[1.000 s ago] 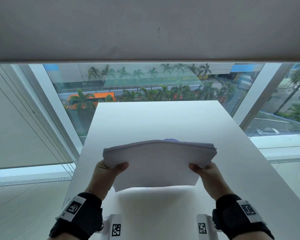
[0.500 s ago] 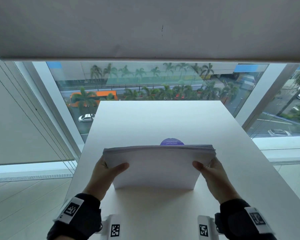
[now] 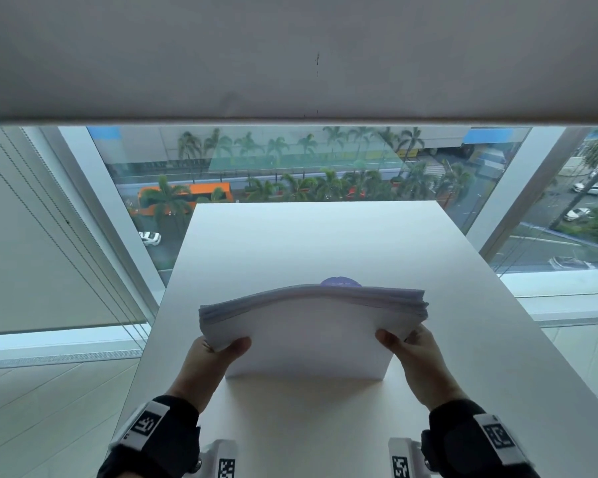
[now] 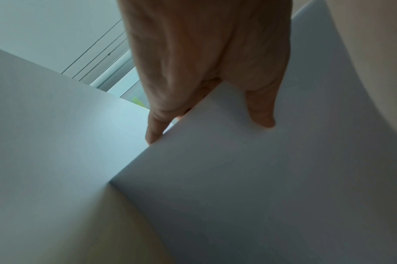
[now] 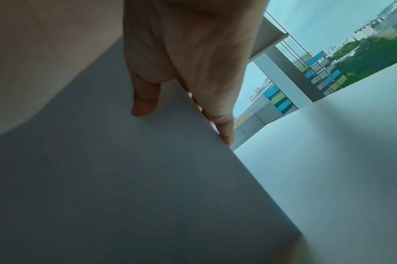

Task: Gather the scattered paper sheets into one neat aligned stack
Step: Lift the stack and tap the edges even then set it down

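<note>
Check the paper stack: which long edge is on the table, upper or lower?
The lower edge of the paper stack rests on the table. The upper edge is raised, bowed and unevenly fanned, pinched by the left hand and right hand.

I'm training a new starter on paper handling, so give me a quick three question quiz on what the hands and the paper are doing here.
1. True or false: the paper stack lies flat on the white table.
2. Which hands grip the stack? A) left hand only B) right hand only C) both
3. Fill in: the stack's lower edge rests on the ____.

Key
1. False: it stands on edge, tilted.
2. C: one hand on each side, thumbs on the near face.
3. table
</note>
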Tool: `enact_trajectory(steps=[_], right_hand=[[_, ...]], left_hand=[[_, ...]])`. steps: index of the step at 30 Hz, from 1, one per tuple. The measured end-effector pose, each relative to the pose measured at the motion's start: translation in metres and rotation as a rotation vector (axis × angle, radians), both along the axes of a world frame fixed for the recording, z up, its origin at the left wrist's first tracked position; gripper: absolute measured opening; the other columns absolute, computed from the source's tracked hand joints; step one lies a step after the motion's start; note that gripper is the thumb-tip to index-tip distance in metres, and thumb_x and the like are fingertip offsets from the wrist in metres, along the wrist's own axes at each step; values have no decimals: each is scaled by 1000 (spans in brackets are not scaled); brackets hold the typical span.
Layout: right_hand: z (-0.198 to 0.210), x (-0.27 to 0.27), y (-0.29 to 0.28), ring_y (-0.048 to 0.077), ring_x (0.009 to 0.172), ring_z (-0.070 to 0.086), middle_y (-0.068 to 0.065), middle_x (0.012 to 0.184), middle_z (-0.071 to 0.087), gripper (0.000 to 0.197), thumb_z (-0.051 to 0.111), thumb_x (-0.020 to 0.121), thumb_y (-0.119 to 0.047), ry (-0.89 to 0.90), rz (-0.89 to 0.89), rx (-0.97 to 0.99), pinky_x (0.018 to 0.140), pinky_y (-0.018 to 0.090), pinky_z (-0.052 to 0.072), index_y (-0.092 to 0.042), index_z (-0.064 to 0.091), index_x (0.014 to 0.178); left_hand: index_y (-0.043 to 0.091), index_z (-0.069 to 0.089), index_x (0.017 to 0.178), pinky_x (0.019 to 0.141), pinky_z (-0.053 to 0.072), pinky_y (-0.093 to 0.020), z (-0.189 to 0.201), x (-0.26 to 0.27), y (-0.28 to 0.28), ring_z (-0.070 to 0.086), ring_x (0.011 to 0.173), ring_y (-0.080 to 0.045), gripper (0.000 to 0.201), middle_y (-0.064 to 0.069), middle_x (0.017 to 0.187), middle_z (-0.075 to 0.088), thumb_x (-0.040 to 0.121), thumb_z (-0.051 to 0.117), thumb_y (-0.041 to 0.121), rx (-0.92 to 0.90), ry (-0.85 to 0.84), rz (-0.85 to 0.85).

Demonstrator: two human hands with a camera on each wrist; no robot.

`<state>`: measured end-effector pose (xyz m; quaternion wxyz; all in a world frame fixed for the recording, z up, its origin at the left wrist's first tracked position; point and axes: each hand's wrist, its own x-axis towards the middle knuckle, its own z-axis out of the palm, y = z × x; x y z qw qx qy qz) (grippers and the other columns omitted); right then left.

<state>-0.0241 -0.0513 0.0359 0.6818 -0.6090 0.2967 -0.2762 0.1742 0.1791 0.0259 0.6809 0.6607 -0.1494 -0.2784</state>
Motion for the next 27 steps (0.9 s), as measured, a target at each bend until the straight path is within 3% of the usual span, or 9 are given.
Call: enact_trajectory(steps=[2, 4, 6, 10, 13, 15, 18, 22, 27], right_hand=[[2, 0, 2, 25, 89, 64, 10, 92, 72, 13, 67, 81, -11, -3, 0, -5, 80, 33, 50, -10, 67, 94], [7, 2, 6, 16, 82, 66, 2, 83, 73, 8, 64, 83, -11, -19, -8, 3, 80, 34, 49, -13, 68, 89], [10, 4, 9, 6, 70, 64, -3, 76, 70, 20, 54, 88, 1, -24, -61, -15, 72, 26, 49, -15, 66, 85], [18, 3, 9, 7, 69, 60, -4, 74, 67, 22, 54, 88, 4, -34, -122, -67, 67, 21, 47, -15, 64, 83], [23, -1, 7, -4, 57, 59, -11, 59, 69, 23, 55, 87, 5, -25, -93, -107, 57, 9, 45, -17, 63, 83], [27, -4, 6, -5, 58, 59, -11, 63, 69, 22, 58, 85, 4, -15, -75, -138, 56, 9, 44, -17, 65, 84], [29, -6, 4, -3, 67, 58, -4, 81, 67, 23, 60, 82, 6, -36, -50, -168, 61, 10, 44, -14, 66, 91], [29, -5, 4, -7, 67, 59, -2, 86, 64, 29, 60, 81, 10, -68, -60, -122, 61, 5, 44, -12, 63, 99], [15, -2, 2, 9, 83, 66, 0, 94, 71, 32, 71, 70, -8, 0, -32, -33, 66, 15, 50, -17, 63, 100]], left_hand=[[14, 68, 81, 57, 48, -7, 1, -2, -2, 63, 65, -2, 14, 12, 63, 73, 70, 73, 7, 3, -1, 0], [15, 64, 79, 47, 41, -5, 5, -7, -6, 58, 50, 6, 20, 16, 53, 68, 82, 63, -5, 5, -25, -6], [17, 63, 79, 44, 40, -6, 11, -11, -10, 57, 46, 7, 25, 17, 51, 67, 85, 57, -6, 8, -46, 1], [21, 63, 82, 49, 45, -7, 14, -6, -11, 62, 55, 8, 25, 19, 59, 71, 86, 57, -3, -40, -61, 54], [18, 65, 82, 50, 45, -7, 16, -5, -8, 62, 53, 5, 21, 16, 59, 71, 84, 60, -2, -56, -62, 20], [15, 66, 80, 52, 44, -8, 18, -6, -6, 60, 54, 2, 14, 13, 57, 70, 76, 71, 2, -45, -79, 11], [16, 69, 85, 63, 50, -14, 17, -4, -4, 67, 71, -7, 24, 10, 71, 75, 61, 72, 17, -30, -83, 9], [15, 66, 93, 60, 50, -9, 18, -4, -6, 68, 70, -1, 27, 9, 74, 76, 73, 72, -2, -49, -86, -1], [19, 54, 116, 74, 52, -17, 10, 5, -5, 69, 88, -2, 63, 2, 102, 71, 58, 80, 16, -36, -102, -48]])
